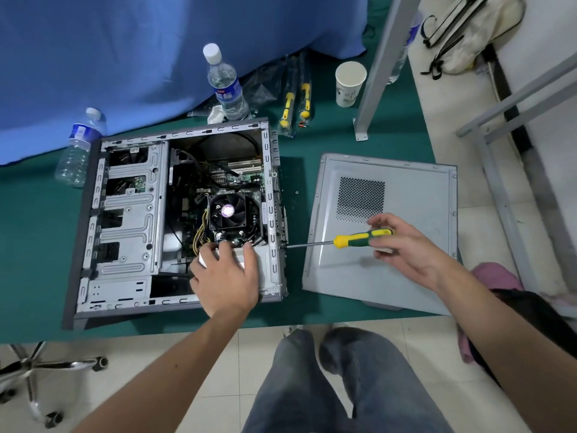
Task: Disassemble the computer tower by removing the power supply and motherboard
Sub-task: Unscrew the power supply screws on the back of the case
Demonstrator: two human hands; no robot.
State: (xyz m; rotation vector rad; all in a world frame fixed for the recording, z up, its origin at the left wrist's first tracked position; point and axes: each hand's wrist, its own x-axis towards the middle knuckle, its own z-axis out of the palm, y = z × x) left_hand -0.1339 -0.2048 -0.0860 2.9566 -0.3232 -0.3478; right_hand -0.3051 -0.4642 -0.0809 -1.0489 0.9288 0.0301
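The open computer tower (131, 214) lies on its side on the green table. Inside it I see the motherboard (240, 178) with a black CPU fan (228, 211) and yellow cables. The grey power supply (265, 264) sits in the near right corner. My left hand (226, 276) rests on top of the power supply with fingers spread. My right hand (402, 245) grips the yellow-green screwdriver (356, 239), whose tip touches the tower's rear panel next to the power supply.
The removed side panel (390, 245) lies to the right of the tower. Two water bottles (226, 85), a paper cup (348, 84) and two packaged screwdrivers (296, 101) stand behind. A blue cloth (125, 57) covers the back. A chair base (40, 370) is on the floor at lower left.
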